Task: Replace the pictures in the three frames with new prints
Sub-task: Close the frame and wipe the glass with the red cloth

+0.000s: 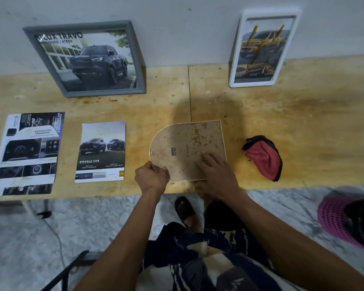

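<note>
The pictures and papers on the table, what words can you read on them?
"...LUX TRAVO", start cut by glare: grey-framed picture.
The line under it is too blurred to read surely.
"DOUBLE CAB": middle print.
"ADVANCED": left print.
"POWERTRAIN & OFF-ROAD", sideways at the left print's top; what follows is too blurred.
All the small captions are too small.
White-framed picture and arched frame back: nothing readable.
</note>
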A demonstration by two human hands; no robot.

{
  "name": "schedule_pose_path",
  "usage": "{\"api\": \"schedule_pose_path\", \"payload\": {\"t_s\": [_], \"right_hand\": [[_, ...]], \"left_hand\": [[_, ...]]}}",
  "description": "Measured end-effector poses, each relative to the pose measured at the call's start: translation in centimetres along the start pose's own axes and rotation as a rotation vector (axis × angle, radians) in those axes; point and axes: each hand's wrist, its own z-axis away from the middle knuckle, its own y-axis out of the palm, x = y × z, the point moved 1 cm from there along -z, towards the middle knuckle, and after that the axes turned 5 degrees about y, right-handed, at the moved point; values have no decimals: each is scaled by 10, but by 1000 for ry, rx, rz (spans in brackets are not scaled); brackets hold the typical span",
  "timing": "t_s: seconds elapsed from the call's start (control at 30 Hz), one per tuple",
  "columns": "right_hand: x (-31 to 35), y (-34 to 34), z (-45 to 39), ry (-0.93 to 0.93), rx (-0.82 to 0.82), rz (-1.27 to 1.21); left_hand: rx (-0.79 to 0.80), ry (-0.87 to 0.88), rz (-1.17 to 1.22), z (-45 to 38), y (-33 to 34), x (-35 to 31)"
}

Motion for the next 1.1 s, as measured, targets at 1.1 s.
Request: {"api": "schedule_pose_path", "payload": {"t_s": [1.1], "right_hand": [[10,-123,-6,99,-807,-624]], "left_hand": [[115,216,665,20,-77,-130]]}}
